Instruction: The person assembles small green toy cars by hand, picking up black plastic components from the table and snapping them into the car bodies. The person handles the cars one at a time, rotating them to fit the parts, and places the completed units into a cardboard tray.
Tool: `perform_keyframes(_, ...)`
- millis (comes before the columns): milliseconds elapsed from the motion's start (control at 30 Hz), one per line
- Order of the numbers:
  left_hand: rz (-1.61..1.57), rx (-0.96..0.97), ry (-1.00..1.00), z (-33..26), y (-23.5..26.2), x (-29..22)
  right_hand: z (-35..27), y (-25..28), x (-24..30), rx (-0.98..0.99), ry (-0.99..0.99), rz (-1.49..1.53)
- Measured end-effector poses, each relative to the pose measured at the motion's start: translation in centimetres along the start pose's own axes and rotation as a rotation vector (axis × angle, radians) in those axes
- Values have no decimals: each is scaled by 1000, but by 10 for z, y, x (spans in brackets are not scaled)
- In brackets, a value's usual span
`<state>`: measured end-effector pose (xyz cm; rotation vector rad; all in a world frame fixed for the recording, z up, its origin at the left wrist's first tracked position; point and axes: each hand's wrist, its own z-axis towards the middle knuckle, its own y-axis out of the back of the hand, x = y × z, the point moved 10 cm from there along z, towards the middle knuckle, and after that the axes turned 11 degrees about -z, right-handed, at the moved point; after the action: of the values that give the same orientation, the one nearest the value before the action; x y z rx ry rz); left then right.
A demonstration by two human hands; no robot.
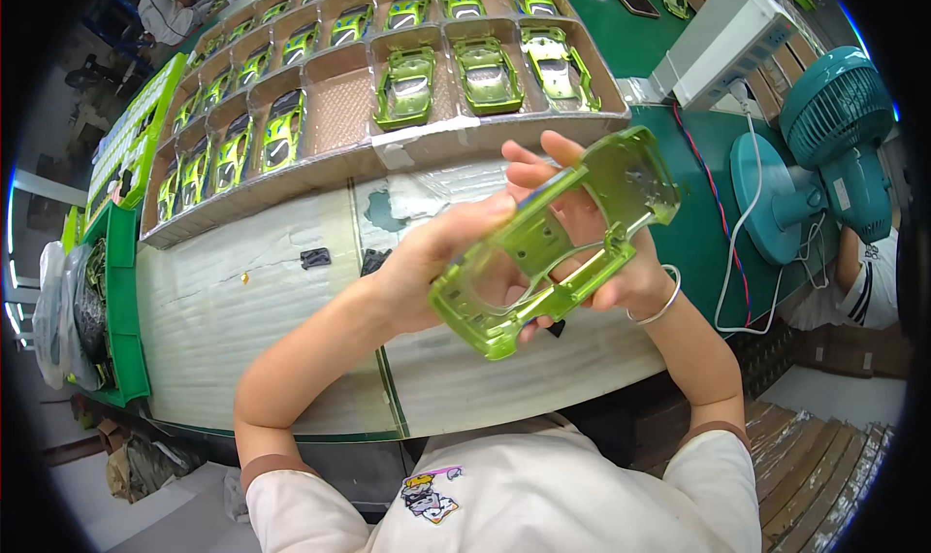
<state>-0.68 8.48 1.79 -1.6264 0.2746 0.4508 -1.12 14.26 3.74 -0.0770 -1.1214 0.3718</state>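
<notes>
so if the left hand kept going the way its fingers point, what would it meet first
Probably the right hand, as the left hand points right, across the green toy car shell both hold. Depth is unclear.

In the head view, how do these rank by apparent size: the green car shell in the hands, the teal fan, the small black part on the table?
1. Green car shell, though its nearness to the camera makes its rank against the fan unsure.
2. Teal fan.
3. Small black part, clearly smallest.
</notes>
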Motion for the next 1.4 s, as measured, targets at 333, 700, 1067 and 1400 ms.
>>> perform_keyframes(333, 1664, -137, -377, 2, 12, -12, -1, 48, 32, -360, 13, -272)
perform_keyframes(700, 1971, 179, -697, -20, -38, -11, 0, 23, 52, -166, 419, -512)
perform_keyframes(1067, 2020, 282, -1214, -53, -98, -24, -6, -24, 49, 104, 504, -583)
perform_keyframes(1400, 1951, 144, -1228, -55, -98, -34, -5, -6, 33, -87, 324, -448)
